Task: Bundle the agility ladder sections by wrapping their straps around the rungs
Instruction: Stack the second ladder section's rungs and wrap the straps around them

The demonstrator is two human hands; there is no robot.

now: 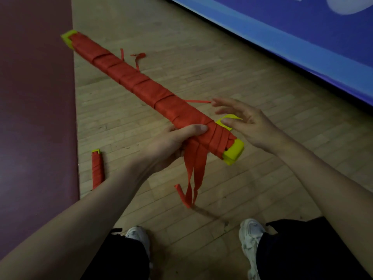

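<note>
A long bundle of yellow ladder rungs, wound almost end to end in red strap, is held above the wooden floor. Its yellow ends show at the far left and near right. My left hand is shut on the bundle near its right end, thumb on top of the wraps. Loose red strap tails hang down below that hand. My right hand hovers open just right of the bundle, fingers spread, touching nothing. A yellow piece shows behind it.
A second wrapped red bundle with a yellow tip lies on the floor at the left, beside a dark maroon mat. A blue padded wall runs along the upper right. Loose strap ends lie farther back. My white shoes stand below.
</note>
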